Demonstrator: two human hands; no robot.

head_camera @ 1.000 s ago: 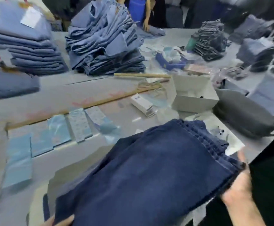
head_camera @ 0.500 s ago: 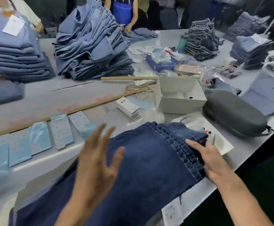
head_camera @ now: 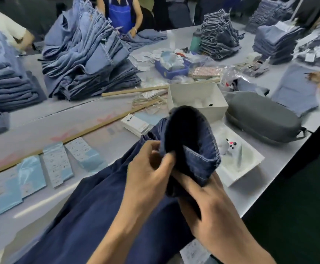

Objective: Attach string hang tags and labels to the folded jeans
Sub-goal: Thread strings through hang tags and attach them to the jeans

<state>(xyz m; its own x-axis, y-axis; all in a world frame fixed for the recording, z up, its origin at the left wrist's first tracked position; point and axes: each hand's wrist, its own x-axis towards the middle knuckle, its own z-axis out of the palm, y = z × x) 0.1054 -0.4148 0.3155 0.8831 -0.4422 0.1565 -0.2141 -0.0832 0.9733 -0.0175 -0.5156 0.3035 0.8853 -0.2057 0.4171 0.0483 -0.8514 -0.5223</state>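
Dark blue jeans point(head_camera: 90, 210) lie across the near part of the grey table point(head_camera: 75, 119). Their waistband end point(head_camera: 189, 141) is lifted and folded back, showing the dark inside. My left hand point(head_camera: 147, 174) pinches the waistband edge with thumb and fingers. My right hand point(head_camera: 210, 208) grips the denim from below and to the right. Light blue labels point(head_camera: 31, 176) lie in a row at the left. A stack of white hang tags point(head_camera: 135, 123) sits beyond the jeans, with loose pale strings point(head_camera: 151, 103) behind it.
A white open box point(head_camera: 197, 98) and a grey zip case point(head_camera: 260, 117) stand at the right, a white tray point(head_camera: 246, 164) near the table edge. Piles of lighter jeans point(head_camera: 86, 60) and a blue bin point(head_camera: 171, 70) fill the back. Other people work across the table.
The jeans were laid down flat; my hands then came together on the waistband end and lifted and folded it back. My left hand, open above the denim before, now pinches it.
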